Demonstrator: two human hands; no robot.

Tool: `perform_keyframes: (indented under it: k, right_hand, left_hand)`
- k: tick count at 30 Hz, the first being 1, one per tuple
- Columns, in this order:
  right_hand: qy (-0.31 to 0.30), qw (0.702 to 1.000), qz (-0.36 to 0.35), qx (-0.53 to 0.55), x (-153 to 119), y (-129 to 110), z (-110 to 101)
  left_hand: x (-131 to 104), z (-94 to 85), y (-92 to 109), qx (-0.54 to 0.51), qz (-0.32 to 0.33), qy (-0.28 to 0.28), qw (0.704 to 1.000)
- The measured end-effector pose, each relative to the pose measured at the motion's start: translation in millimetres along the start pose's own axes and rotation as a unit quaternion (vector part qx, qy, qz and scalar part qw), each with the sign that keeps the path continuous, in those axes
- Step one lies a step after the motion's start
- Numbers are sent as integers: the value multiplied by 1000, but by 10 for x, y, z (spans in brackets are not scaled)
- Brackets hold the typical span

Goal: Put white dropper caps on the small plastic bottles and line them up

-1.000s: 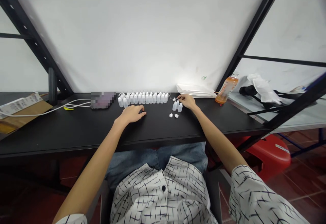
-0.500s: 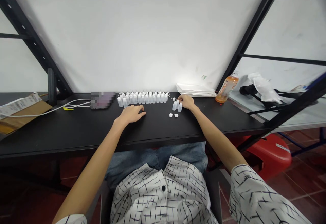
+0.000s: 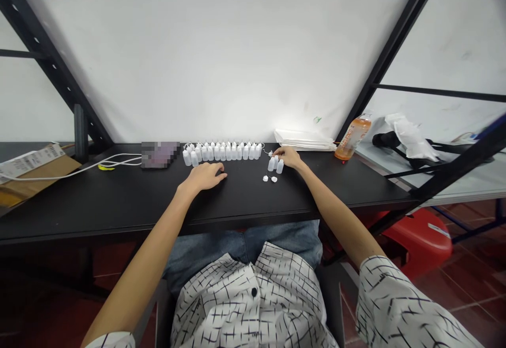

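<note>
Several small white bottles with caps (image 3: 223,153) stand in rows near the wall. To their right is a small group of translucent bottles (image 3: 280,166), with two loose white caps (image 3: 265,179) in front. My right hand (image 3: 289,156) is at the back of this group, its fingertips beside a small white cap (image 3: 271,153); whether they pinch anything is too small to tell. In front of the left part of the rows, my left hand (image 3: 207,175) rests on the black table (image 3: 237,195), fingers apart and holding nothing.
A stack of white sheets (image 3: 304,141) lies by the wall, beside a leaning orange drink bottle (image 3: 353,138). A blurred-out item (image 3: 159,155), white cables (image 3: 122,158) and a cardboard package (image 3: 33,171) are at the left.
My right hand's fingers have shifted slightly left, toward the small cap behind the bottle group. My left hand has hardly moved.
</note>
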State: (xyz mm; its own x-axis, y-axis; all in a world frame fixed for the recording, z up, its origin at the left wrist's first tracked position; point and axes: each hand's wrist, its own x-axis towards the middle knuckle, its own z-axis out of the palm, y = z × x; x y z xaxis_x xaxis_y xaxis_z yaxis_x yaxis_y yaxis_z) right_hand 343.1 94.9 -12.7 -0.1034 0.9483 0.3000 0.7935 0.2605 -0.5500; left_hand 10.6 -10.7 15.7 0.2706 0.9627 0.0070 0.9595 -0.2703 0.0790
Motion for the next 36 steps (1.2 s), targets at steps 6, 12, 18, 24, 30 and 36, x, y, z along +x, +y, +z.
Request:
perform_keyframes:
  k: [6, 12, 18, 24, 30, 36]
  right_hand:
    - [34, 981, 8, 190, -5, -46, -109]
    - [26, 948, 36, 315, -83, -172, -205]
    - [4, 947, 24, 321, -118, -236, -202]
    - [5, 949, 9, 316, -142, -248, -191]
    - [12, 941, 5, 337, -155, -269, -226]
    - [33, 939, 26, 342, -148, -266, -243]
  left_hand:
    - [-3, -10, 9, 0, -1, -3, 1000]
    - [-4, 1, 1, -10, 5, 12, 1000]
    - [-29, -87, 193, -133, 71, 70, 986]
    - [365, -173, 713, -174, 116, 112, 971]
    - [823, 13, 1044, -273, 81, 93, 954]
    - [916, 154, 1109, -293, 76, 101, 948]
